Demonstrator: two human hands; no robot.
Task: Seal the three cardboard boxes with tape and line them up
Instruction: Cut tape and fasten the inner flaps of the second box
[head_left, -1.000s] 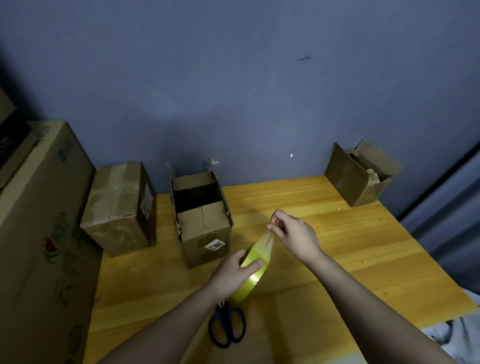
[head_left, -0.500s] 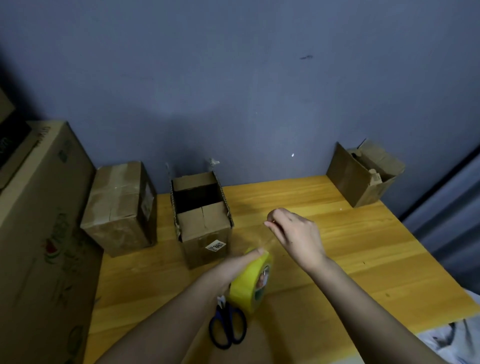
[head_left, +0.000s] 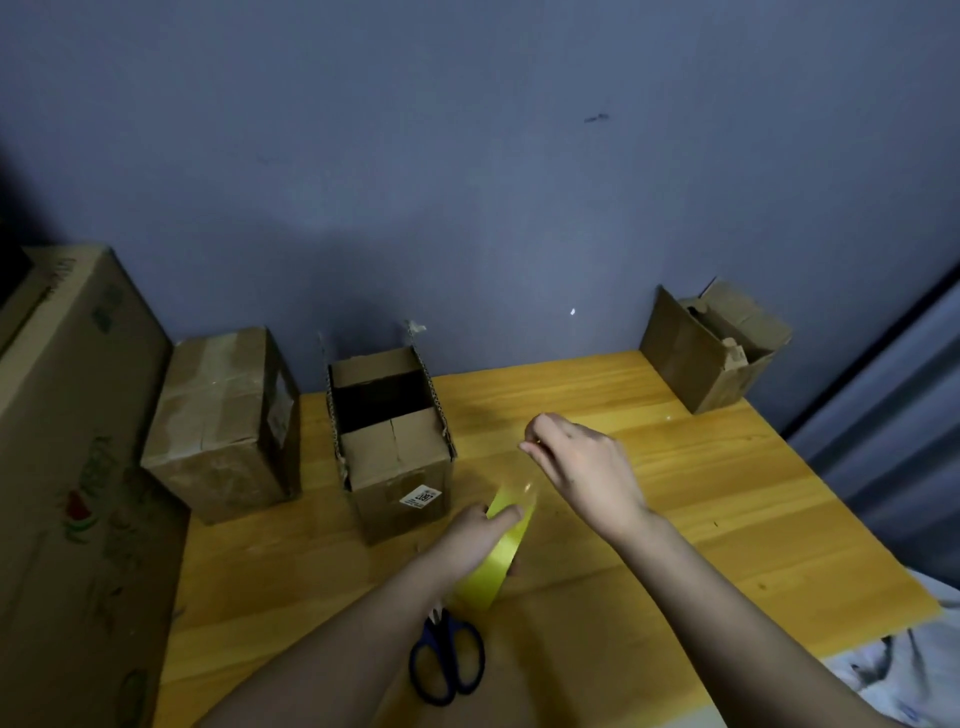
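My left hand (head_left: 480, 538) grips a yellow roll of tape (head_left: 501, 553) above the wooden table (head_left: 701, 509). My right hand (head_left: 582, 462) pinches the clear free end of the tape, stretched up and to the right of the roll. Just left of the roll stands a cardboard box (head_left: 392, 441) with its far flaps open and a white label on its front. A taped box (head_left: 223, 415) stands at the table's far left. A third box (head_left: 711, 348) with loose flaps sits at the far right corner against the wall.
Blue-handled scissors (head_left: 447, 662) lie on the table under my left forearm. A large printed carton (head_left: 67, 493) stands off the table's left edge. A grey-blue wall runs behind the table. Crumpled cloth (head_left: 904, 670) lies past the front right edge.
My right hand has drawn the tape end farther from the roll. My left hand turned the roll face-on half a second ago, then edge-on again.
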